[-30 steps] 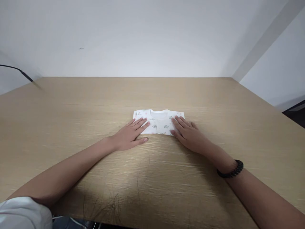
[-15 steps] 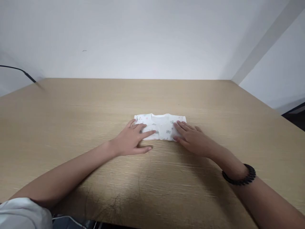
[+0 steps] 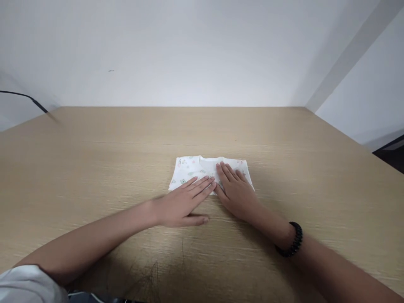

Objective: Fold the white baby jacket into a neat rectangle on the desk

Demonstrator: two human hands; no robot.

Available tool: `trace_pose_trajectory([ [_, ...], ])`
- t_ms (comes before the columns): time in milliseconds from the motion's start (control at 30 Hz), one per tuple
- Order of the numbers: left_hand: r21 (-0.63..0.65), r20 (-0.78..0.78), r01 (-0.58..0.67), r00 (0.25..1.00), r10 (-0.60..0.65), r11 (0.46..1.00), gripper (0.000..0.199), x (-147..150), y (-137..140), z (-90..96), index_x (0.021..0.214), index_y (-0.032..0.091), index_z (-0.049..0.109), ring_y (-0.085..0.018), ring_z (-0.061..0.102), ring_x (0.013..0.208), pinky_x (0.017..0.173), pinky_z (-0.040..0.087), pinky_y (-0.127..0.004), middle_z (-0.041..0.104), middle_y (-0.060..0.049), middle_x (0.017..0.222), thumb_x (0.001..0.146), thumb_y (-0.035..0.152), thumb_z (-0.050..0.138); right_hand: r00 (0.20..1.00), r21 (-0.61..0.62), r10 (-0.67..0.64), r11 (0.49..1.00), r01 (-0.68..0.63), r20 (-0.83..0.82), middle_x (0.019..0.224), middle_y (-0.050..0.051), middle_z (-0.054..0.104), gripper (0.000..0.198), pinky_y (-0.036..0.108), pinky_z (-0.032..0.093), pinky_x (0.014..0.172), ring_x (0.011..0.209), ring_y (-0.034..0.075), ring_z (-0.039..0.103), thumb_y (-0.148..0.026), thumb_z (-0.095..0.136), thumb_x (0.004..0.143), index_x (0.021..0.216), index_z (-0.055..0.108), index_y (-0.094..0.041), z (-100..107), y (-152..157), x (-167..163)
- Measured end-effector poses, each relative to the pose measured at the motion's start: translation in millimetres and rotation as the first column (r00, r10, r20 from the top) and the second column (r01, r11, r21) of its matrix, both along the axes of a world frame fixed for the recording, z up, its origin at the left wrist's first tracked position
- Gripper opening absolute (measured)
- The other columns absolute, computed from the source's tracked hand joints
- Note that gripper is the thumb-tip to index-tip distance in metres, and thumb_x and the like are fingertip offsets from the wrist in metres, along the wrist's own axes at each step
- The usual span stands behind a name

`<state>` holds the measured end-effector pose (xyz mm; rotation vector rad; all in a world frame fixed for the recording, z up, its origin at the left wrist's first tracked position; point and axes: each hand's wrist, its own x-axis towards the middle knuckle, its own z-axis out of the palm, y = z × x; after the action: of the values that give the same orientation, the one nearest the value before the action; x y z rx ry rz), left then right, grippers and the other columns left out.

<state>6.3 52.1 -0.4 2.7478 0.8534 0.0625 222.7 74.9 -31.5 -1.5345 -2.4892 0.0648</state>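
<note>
A small white baby shirt (image 3: 188, 166) with a pastel animal print lies folded into a flat, wide bundle, its neckline facing the far side. My left hand (image 3: 184, 202) lies stretched out over the near edge, fingertips on the cloth and thumb apart on the tabletop side. On the right half of the shirt rests my right hand (image 3: 235, 187), palm down with fingers extended. The fingertips of both hands come close together near the middle. Part of the near edge is covered by the hands.
The shirt lies on a light wood-grain table (image 3: 126, 168) against a white wall (image 3: 202, 50). A black cable (image 3: 39, 105) rises at the far left edge. Some dark object (image 3: 391, 151) stands beyond the right edge.
My right hand has moved left towards the shirt's middle. My left hand has shifted slightly nearer to me, uncovering the shirt's left part. The shirt's near edge now looks wider.
</note>
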Motion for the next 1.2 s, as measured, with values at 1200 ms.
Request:
trace_pose_trajectory([
  [1200,0.119,-0.431,-0.566,0.711,0.556,0.816,0.074,-69.1,37.5,14.1,0.154,0.006,0.026,-0.044,0.016,0.146,0.109,0.009,-0.073,0.025,-0.025,0.157,0.096,0.052,0.018,0.997,-0.068,-0.078,0.994,0.08,0.023,0.16,0.019,0.026,0.073,0.058,0.024,0.115,0.149,0.032,0.018,-0.055,0.017,0.098,0.153,0.027,-0.006,-1.9,26.3,33.4],
])
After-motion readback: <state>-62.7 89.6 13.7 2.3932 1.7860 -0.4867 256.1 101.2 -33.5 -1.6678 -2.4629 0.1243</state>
